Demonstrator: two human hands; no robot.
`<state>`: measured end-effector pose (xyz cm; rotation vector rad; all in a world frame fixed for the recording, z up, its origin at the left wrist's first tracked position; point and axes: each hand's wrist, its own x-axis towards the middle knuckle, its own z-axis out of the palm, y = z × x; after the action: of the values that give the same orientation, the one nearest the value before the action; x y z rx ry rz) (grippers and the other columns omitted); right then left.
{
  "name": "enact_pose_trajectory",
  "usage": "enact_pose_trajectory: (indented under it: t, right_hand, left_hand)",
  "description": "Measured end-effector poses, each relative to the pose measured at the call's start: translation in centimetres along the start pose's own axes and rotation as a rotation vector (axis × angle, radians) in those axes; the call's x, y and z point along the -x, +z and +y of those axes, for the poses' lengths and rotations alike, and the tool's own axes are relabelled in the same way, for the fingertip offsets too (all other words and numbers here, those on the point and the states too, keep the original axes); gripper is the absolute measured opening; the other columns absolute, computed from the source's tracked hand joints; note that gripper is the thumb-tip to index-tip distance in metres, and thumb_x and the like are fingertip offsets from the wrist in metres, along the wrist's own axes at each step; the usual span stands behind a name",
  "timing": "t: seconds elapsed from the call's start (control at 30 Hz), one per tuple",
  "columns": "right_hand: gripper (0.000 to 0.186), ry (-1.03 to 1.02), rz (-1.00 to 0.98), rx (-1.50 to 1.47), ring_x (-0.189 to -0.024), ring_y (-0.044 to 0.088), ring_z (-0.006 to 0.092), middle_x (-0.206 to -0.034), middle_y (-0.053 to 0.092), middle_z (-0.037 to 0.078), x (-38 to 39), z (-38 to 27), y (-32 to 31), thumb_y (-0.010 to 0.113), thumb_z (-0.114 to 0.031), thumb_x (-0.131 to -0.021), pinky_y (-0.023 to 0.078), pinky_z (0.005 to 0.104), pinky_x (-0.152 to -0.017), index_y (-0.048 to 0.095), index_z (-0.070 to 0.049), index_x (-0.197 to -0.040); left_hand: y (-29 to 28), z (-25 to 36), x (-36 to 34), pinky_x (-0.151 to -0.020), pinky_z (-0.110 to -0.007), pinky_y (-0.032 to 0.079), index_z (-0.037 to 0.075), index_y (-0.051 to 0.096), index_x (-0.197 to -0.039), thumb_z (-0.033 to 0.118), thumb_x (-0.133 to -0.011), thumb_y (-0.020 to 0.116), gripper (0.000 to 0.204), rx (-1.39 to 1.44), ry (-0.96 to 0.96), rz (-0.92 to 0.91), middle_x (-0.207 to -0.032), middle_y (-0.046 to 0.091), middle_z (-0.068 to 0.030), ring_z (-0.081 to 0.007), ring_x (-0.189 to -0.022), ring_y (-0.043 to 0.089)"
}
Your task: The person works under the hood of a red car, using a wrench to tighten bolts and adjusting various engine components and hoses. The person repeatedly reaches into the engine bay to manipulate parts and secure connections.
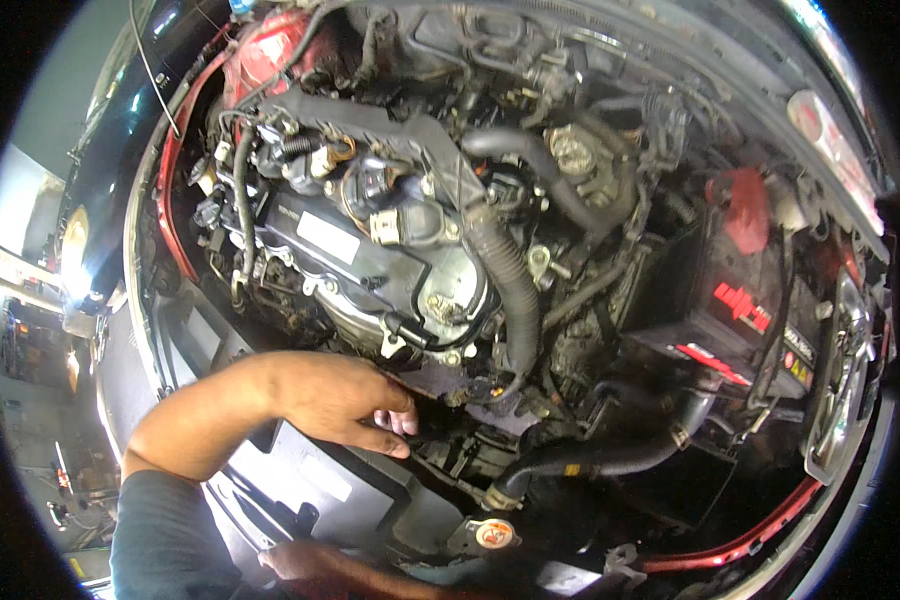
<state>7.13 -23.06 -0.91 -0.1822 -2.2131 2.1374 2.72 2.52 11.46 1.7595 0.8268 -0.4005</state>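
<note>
My left hand [345, 405] reaches in from the lower left, over the black plastic cover [315, 475] at the front of the engine bay. Its fingers bend loosely down by the gap between this cover and the engine [370, 255], thumb apart from them, and no object shows in it. Close to the fingers lies a dark recess whose depth is hidden. My right hand [305, 562] is low in the picture, dim and partly cut off, near the front edge of the cover. Its fingers are hardly visible. An orange-and-white radiator cap [493, 534] sits right of it.
A ribbed black hose [505, 270] bends down beside the engine. A thick coolant hose [610, 458] crosses the front right. At the right stands a black battery [735, 300] with a red terminal cover [740, 205]. A red body edge [740, 545] borders the bay.
</note>
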Motion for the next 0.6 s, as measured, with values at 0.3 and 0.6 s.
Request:
enact_pose_trajectory:
  t: [0.3,0.6]
  right_hand:
    - [0.03,0.035,0.055,0.09,-0.066,0.066,0.0324,-0.077,0.068,0.019,1.7,1.8,-6.5,0.064,-0.029,-0.071,0.053,0.0435,-0.062,0.068,0.001,-0.076]
    - [0.031,0.135,0.22,0.132,-0.068,0.066,0.0321,-0.079,0.068,0.019,9.6,1.1,-13.1,0.064,-0.029,-0.073,0.053,0.0429,-0.063,0.067,0.001,-0.078]
  left_hand:
    - [-9.6,4.0,3.3,-0.083,-0.028,0.047,0.0,0.063,-0.102,0.015,-0.092,0.066,0.019,0.235,0.395,1.078,-0.096,0.065,-0.004,-0.0109,-0.092,0.058]
    - [-16.0,11.6,-2.0,-0.076,-0.025,0.046,-0.001,0.063,-0.104,0.012,-0.093,0.063,0.017,-0.21,0.643,1.293,-0.086,0.064,-0.0005,-0.0073,-0.08,0.055]
